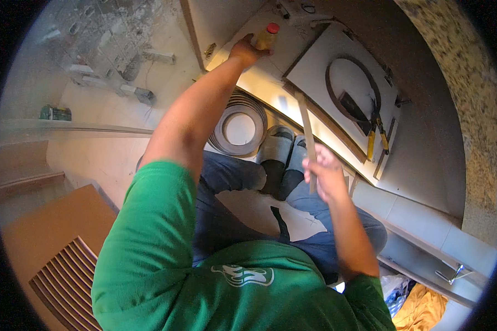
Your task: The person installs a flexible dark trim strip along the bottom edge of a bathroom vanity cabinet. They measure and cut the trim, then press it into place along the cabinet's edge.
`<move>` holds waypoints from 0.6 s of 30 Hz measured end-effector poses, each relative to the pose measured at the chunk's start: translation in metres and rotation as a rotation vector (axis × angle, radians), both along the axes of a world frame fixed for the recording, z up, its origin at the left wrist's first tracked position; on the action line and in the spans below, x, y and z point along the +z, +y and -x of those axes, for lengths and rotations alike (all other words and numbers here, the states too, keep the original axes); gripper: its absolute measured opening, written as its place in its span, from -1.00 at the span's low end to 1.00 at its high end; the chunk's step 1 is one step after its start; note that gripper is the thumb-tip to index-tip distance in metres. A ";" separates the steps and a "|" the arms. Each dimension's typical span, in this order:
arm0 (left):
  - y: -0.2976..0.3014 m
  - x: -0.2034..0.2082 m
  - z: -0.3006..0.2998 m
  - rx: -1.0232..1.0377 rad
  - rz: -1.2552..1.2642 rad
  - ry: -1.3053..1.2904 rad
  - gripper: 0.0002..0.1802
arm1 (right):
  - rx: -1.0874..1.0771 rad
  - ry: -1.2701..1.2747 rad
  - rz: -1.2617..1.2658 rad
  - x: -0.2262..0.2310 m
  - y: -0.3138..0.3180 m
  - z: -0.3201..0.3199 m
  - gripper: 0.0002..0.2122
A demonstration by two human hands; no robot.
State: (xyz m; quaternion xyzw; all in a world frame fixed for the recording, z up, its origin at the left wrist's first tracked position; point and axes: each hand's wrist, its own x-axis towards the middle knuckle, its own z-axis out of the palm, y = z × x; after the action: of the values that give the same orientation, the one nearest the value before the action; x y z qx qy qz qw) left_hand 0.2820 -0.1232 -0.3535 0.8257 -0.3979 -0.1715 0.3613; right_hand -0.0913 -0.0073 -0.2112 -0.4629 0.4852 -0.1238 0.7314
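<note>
A: what's the left hand (247, 51) doing at top centre?

B: wrapped round a small yellowish bottle (265, 37) with a red cap, standing on the pale board (270, 91). can't tell what's in it.

A: and right of that?

B: right hand (326, 175), mid-frame, fist closed on a thin wooden strip (305, 128) angled up. Further right, a white panel (342, 77) with a loop of edge banding (352, 87) and yellow-handled pliers (376, 135). Tiled floor upper left.
</note>
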 end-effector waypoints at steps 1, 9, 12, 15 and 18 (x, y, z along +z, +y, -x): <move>0.011 0.010 0.001 -0.011 -0.064 0.004 0.12 | -0.001 -0.009 0.018 -0.006 -0.018 -0.016 -0.71; 0.234 0.122 0.074 -0.796 -0.314 0.408 -0.26 | 0.170 0.546 0.518 -0.088 -0.153 -0.150 -0.78; 0.272 0.130 0.085 -0.832 -0.320 0.486 -0.39 | 0.234 0.799 0.865 -0.112 -0.181 -0.189 -0.57; 0.272 0.119 0.078 -0.800 -0.476 0.193 -0.44 | 0.204 0.785 0.883 -0.108 -0.185 -0.204 -0.52; 0.261 0.101 0.061 -0.734 -0.344 0.189 -0.45 | 0.254 0.808 1.155 -0.094 -0.174 -0.198 -0.33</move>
State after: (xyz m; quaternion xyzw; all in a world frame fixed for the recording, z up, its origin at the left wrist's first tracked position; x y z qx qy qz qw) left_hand 0.2210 0.1377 -0.2528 0.6579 -0.5966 -0.4279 0.1677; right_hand 0.1072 -0.1817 -0.3055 -0.8388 0.5174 -0.0936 0.1414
